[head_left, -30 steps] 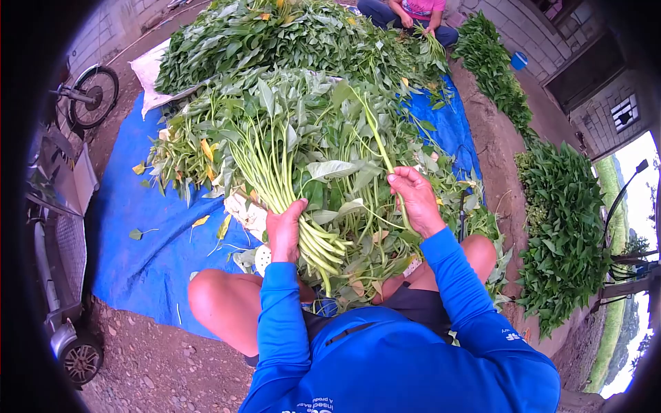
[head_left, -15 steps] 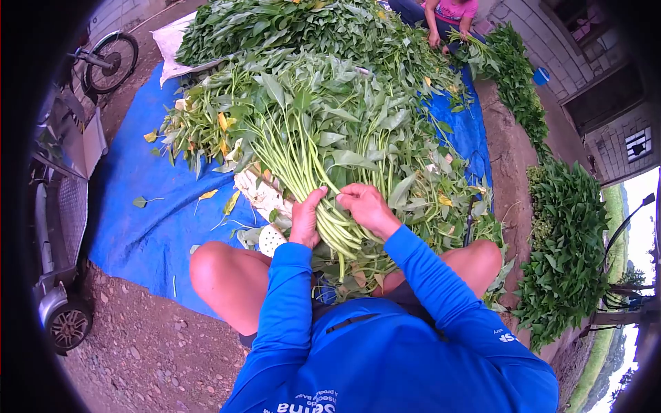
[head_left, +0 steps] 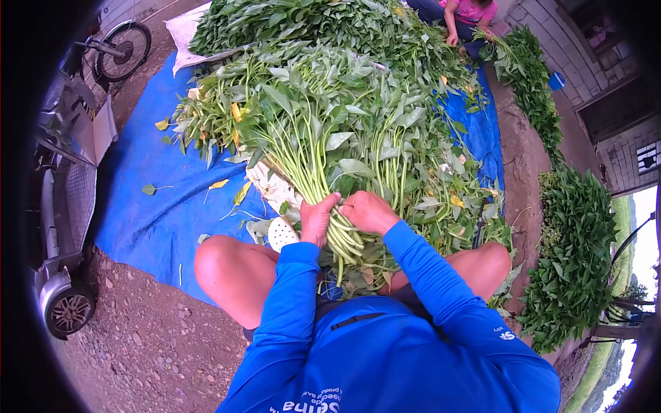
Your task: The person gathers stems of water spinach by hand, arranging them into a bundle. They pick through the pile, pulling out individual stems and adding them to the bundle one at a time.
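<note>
Soft, even daylight with faint shadows; focus is sharp around the fingers (head_left: 348,204). Far right of them, pale sky (head_left: 644,213) glares white. Fisheye bending, black vignette at edges.

A blue tarp (head_left: 155,206) covers gravel ground (head_left: 148,347) beside a grey brick wall (head_left: 551,34) in daylight.

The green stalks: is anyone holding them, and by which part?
Yes. The left hand and right hand both clasp the bunch of greens around its bare lower stems, just above the cut ends.
</note>
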A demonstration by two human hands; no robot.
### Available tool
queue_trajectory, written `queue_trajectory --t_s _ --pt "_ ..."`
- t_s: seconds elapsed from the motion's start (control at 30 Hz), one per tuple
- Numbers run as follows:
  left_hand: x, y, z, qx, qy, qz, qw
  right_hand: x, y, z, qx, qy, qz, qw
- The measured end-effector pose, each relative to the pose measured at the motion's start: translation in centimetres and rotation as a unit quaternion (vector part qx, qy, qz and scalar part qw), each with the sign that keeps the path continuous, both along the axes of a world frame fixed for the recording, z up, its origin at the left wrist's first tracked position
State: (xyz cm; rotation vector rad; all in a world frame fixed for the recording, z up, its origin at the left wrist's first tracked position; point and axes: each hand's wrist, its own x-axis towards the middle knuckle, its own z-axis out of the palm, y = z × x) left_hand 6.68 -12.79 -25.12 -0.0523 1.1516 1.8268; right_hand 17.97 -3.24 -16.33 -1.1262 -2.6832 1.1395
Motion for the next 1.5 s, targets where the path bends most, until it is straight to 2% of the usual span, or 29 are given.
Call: queue_trajectory --t_s 0.03,0.07,0.17,0.27,0.37,0.4,0.5,0.53,0.63,0.67,0.77,0.8,0.93,1.03,1.07,1.17,1.2,1.3,1.33,1.43,1.5 --pt "-0.1 0.2 1.2 0.004 0.008 0.007 1.000 -0.6 0.6 1.7 0.090 -0.039 0.015 0.995" --pt "0.1 -0.1 2.4 0.004 0.014 0.010 1.000 -1.7 1.5 0.8 0.109 0.131 -0.054 0.984" --pt "0.5 0.0 3.6 -0.001 0.044 0.004 0.999 -6.2 3.0 1.6 -0.096 0.141 -0.075 0.983" --pt "0.5 0.2 3.3 -0.003 0.128 0.008 0.992 -9.4 4.4 -0.4 -0.017 0.019 -0.101 0.995" --pt "0.8 0.1 3.2 -0.055 0.176 0.038 0.982 -9.8 4.2 -1.6 0.024 0.120 -0.149 0.981" --pt "0.7 -0.2 3.8 -0.070 0.169 0.012 0.983 -9.8 4.1 -1.5 0.040 0.145 -0.121 0.981" --pt "0.4 -0.4 3.1 -0.036 0.132 -0.008 0.991 -9.7 6.7 -0.5 -0.164 -0.058 -0.051 0.983" --pt "0.3 -0.4 2.7 -0.041 0.144 -0.010 0.989 -9.8 7.4 -1.2 -0.207 -0.055 -0.026 0.976" --pt "0.1 -0.4 2.4 -0.029 0.132 -0.011 0.991 -8.5 6.9 -1.9 -0.237 0.119 -0.085 0.960" --pt "0.1 -0.2 2.4 -0.019 0.139 0.004 0.990 -8.2 6.9 -2.0 -0.261 0.143 -0.172 0.939" --pt "0.0 -0.1 2.6 -0.018 0.109 0.014 0.994 -8.2 6.4 -1.0 -0.232 0.139 -0.305 0.913" --pt "0.1 -0.2 2.7 -0.010 0.092 0.007 0.996 -8.3 5.8 -0.8 -0.216 0.144 -0.310 0.915" --pt "0.0 0.0 2.2 -0.004 0.126 0.006 0.992 -9.0 7.0 -1.5 -0.283 0.097 -0.252 0.920" --pt "0.0 -0.2 2.4 -0.014 0.143 -0.008 0.990 -9.8 7.4 -3.9 -0.247 0.170 -0.192 0.934" --pt "0.0 -0.2 2.5 -0.011 0.149 -0.012 0.989 -10.2 7.7 -4.6 -0.264 0.175 -0.204 0.926" --pt "-0.2 -0.1 2.7 -0.021 0.170 -0.014 0.985 -11.4 7.5 -6.0 -0.219 0.196 -0.239 0.926" --pt "0.0 -0.1 2.9 -0.031 0.174 -0.005 0.984 -11.0 7.3 -5.3 -0.262 0.217 -0.229 0.912" --pt "-0.2 -0.1 2.3 -0.067 0.183 0.008 0.981 -9.9 5.5 -4.2 -0.181 0.256 -0.349 0.883" --pt "-0.2 -0.1 2.8 -0.064 0.178 -0.001 0.982 -9.5 4.5 -3.5 -0.129 0.269 -0.356 0.886" --pt "-0.8 -0.7 3.2 -0.059 0.176 -0.065 0.980 -9.2 3.6 -2.3 -0.168 0.339 -0.280 0.882" --pt "-0.9 -0.5 2.2 -0.061 0.213 -0.083 0.972 -10.6 5.1 -3.3 -0.236 0.271 -0.181 0.916"
